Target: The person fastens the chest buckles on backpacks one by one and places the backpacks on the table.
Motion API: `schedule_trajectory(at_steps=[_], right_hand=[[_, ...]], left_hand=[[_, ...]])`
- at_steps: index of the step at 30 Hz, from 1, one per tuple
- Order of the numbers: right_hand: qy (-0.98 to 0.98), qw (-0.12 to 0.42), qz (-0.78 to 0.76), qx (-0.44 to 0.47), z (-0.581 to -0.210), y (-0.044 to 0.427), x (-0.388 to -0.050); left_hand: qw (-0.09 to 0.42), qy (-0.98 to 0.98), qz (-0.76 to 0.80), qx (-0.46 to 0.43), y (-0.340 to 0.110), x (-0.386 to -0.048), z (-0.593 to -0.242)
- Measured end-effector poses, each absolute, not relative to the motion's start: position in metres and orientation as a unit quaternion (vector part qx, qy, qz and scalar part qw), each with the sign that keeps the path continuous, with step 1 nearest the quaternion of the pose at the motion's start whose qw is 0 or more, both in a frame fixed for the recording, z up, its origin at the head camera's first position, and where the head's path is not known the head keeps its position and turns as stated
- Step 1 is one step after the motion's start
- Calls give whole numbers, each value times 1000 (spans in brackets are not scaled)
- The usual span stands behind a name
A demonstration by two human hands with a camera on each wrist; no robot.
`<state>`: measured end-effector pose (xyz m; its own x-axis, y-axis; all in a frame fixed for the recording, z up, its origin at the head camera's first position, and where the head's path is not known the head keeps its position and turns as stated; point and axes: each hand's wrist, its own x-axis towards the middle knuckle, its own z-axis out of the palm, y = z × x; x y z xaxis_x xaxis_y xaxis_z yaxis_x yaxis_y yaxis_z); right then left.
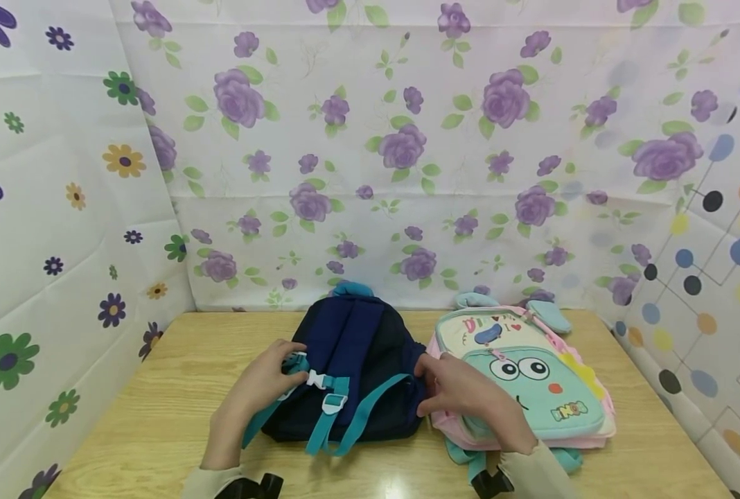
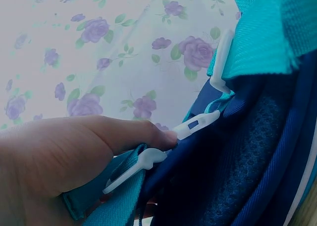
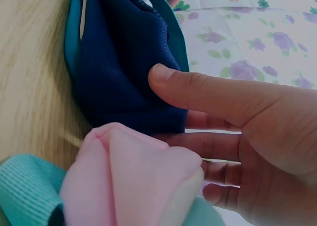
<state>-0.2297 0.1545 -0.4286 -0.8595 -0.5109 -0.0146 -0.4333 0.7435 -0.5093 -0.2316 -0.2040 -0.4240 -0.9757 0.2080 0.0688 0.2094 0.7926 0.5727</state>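
A navy backpack [image 1: 395, 346] with teal webbing straps [image 1: 370, 409] lies on the table, its shoulder straps facing up. My left hand [image 1: 267, 378] grips its left side. In the left wrist view the thumb touches a white plastic buckle [image 2: 195, 125]; the other fingers are mostly hidden behind a teal strap [image 2: 119, 186]. My right hand [image 1: 463, 388] holds the bag's right side. There, in the right wrist view, the thumb lies on the navy fabric [image 3: 124, 72] and the fingers pass behind it, their tips partly hidden.
Close on the right lies a pink and mint cartoon backpack [image 1: 532, 402], partly behind my right forearm. Both bags rest on a wooden table [image 1: 177, 395]. Flower-printed cloth [image 1: 357, 229] hangs behind the table, with patterned cloth at both sides.
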Motion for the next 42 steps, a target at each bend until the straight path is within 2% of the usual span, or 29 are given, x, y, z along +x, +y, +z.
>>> schedule_trajectory(at_steps=[14, 27, 33, 42], right_hand=[[934, 77, -244, -251, -437, 146, -231], [941, 42, -206, -266, -440, 139, -228], [941, 54, -215, -255, -434, 147, -228], [927, -66, -198, -312, -427, 144, -227]], left_hand=[[2, -949, -296, -109, -205, -232, -424], [-9, -950, -292, -108, -209, -227, -419], [-16, -942, -315, -112, -214, -227, -417], [-16, -914, -382, -138, -226, -225, -412]])
